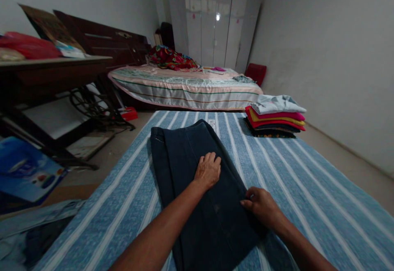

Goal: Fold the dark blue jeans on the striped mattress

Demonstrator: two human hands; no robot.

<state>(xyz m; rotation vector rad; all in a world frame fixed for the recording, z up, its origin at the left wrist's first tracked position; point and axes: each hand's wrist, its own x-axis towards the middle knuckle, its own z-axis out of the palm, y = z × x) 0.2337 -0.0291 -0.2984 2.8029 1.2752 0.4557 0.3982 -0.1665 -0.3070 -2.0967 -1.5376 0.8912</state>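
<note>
A pair of dark navy trousers lies folded lengthwise on a blue-and-white striped cover, its waistband at the far end. My left hand rests on the upper middle of the cloth, palm down, the fingers slightly bent and gripping nothing. At the right-hand edge of the trousers, lower down, my right hand pinches the fabric between thumb and fingers. The bottom of the trousers runs out of view near me.
A stack of folded clothes sits at the far right corner of the striped surface. Beyond it is a bed before a wardrobe. On the left stand a sewing-machine table, a blue box and heaped clothes.
</note>
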